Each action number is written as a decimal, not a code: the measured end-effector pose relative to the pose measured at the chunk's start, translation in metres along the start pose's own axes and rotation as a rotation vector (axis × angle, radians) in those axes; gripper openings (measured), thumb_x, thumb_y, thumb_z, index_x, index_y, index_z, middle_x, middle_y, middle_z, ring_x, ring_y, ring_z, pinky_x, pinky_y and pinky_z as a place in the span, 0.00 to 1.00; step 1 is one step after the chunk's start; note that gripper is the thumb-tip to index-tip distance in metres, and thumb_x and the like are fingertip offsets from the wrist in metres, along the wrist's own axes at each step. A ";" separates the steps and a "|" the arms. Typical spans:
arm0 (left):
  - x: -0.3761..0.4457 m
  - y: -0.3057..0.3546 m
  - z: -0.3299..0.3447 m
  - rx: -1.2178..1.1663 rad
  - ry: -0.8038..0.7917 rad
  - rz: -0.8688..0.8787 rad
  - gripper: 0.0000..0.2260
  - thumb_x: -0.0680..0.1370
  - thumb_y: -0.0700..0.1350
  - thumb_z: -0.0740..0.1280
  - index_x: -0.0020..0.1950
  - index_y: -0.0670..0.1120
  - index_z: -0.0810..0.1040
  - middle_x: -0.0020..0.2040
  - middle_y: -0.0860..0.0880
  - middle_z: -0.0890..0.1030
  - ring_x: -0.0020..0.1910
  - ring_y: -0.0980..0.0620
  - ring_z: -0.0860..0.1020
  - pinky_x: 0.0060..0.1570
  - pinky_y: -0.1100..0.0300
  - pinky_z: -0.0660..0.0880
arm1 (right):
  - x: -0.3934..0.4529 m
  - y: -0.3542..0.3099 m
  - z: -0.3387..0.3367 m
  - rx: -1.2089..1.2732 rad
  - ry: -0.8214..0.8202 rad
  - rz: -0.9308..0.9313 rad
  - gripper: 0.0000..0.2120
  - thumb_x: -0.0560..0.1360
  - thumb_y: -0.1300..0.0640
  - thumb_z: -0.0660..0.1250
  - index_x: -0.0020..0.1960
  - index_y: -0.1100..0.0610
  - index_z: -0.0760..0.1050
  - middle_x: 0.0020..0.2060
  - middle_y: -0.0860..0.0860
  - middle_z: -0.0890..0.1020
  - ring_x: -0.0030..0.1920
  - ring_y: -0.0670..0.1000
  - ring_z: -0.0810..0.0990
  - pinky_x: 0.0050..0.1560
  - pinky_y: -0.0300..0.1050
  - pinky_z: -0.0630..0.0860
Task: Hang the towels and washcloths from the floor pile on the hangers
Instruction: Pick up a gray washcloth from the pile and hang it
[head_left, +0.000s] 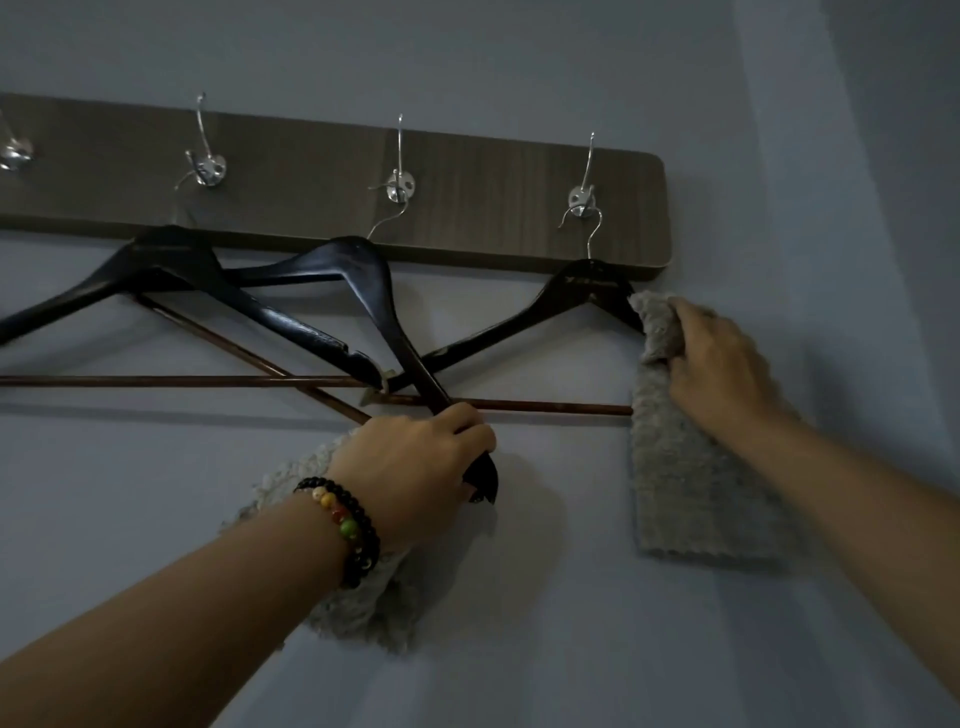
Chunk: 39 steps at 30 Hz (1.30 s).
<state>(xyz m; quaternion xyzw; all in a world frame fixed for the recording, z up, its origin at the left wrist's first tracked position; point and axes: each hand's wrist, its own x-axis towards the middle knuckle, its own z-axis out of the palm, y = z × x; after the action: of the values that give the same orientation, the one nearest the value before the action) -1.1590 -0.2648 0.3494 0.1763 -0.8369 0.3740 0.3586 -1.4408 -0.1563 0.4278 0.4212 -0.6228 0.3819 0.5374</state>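
Observation:
Three black wooden hangers hang from metal hooks on a dark wooden wall rack (467, 208). My left hand (415, 467) grips the lower end of the tilted middle hanger (379, 306); a pale fluffy washcloth (358, 608) shows behind that wrist. My right hand (722, 364) holds a grey washcloth (691, 488) against the right end of the right hanger (571, 306), where the cloth drapes down over the hanger's bar. The left hanger (171, 275) overlaps the middle one.
A bare blue-grey wall (571, 623) fills the view behind everything. One more metal hook (15, 150) sits at the rack's far left edge. The hangers' brown crossbars cross one another in the middle.

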 end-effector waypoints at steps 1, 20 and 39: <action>-0.003 -0.003 0.002 -0.003 0.008 0.003 0.16 0.80 0.51 0.60 0.67 0.54 0.66 0.69 0.55 0.66 0.52 0.49 0.78 0.47 0.56 0.78 | 0.001 -0.001 -0.004 -0.032 0.004 0.003 0.29 0.75 0.63 0.62 0.74 0.56 0.61 0.63 0.66 0.72 0.60 0.68 0.72 0.60 0.62 0.72; -0.042 -0.032 0.015 0.007 0.113 0.005 0.16 0.70 0.48 0.72 0.56 0.51 0.76 0.60 0.53 0.78 0.33 0.50 0.81 0.29 0.56 0.79 | 0.028 0.004 -0.030 0.027 0.016 0.046 0.17 0.72 0.62 0.66 0.59 0.64 0.70 0.56 0.67 0.76 0.54 0.68 0.75 0.52 0.60 0.75; 0.006 -0.006 -0.008 -1.495 0.094 -0.639 0.26 0.73 0.52 0.73 0.68 0.47 0.69 0.50 0.55 0.84 0.46 0.59 0.83 0.44 0.66 0.78 | 0.013 -0.035 -0.033 0.132 -0.118 0.015 0.10 0.74 0.65 0.61 0.55 0.62 0.71 0.54 0.63 0.77 0.53 0.64 0.76 0.50 0.54 0.73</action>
<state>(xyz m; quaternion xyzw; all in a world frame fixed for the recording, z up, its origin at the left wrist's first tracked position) -1.1562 -0.2627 0.3606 0.1049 -0.7589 -0.3967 0.5057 -1.3974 -0.1395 0.4458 0.4728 -0.6299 0.4009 0.4680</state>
